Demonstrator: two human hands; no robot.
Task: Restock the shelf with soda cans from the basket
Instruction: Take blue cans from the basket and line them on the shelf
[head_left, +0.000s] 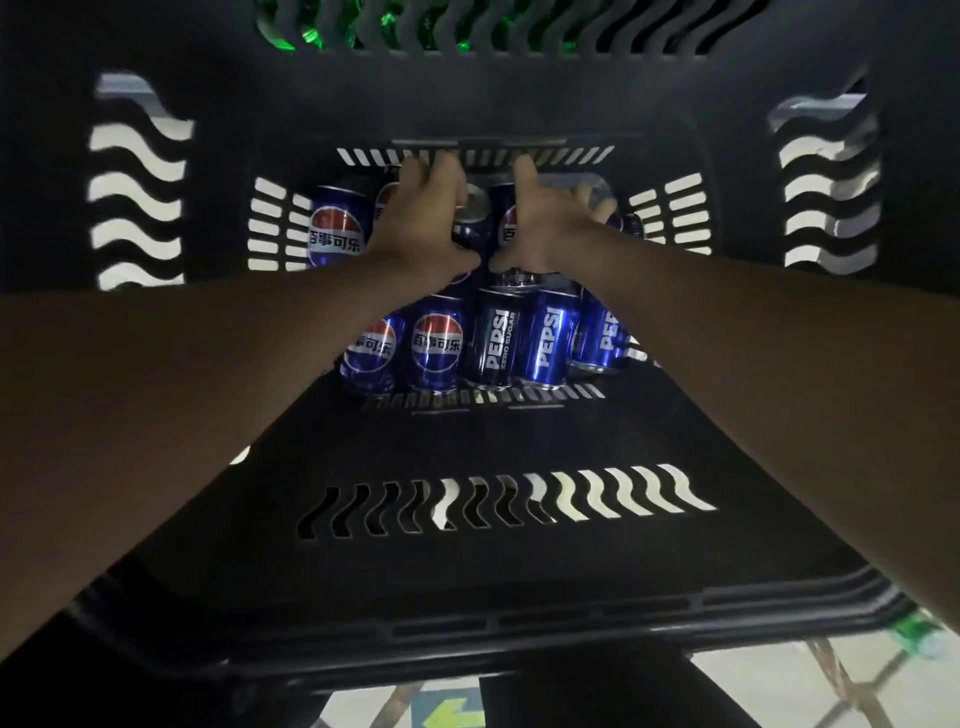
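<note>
— As both arms reach deep into the black plastic basket (483, 525), what is the picture showing?

— A restock at its pick-up stage. The basket's slotted walls rise on every side; blue soda cans (545, 340) stand packed across its floor, a near row of five and more at the far end. No shelf is in view.

— And the hands?

— The left hand (423, 215) curls over cans at the far left of centre; the right hand (545, 223) curls over one beside it, thumbs nearly meeting. Each appears to grasp a can, though the fingertips are hidden.

— What would a clean lift need?

— Likely a firm wrap round the body, not the rim, then a straight pull upward so neighbours do not topple.

— How will they handle?

— Smooth, glossy metal cylinders, probably slippery; the basket (483, 525) is matte, rigid and wave-slotted. One near can (493, 338) is darker, marked zero sugar.
</note>
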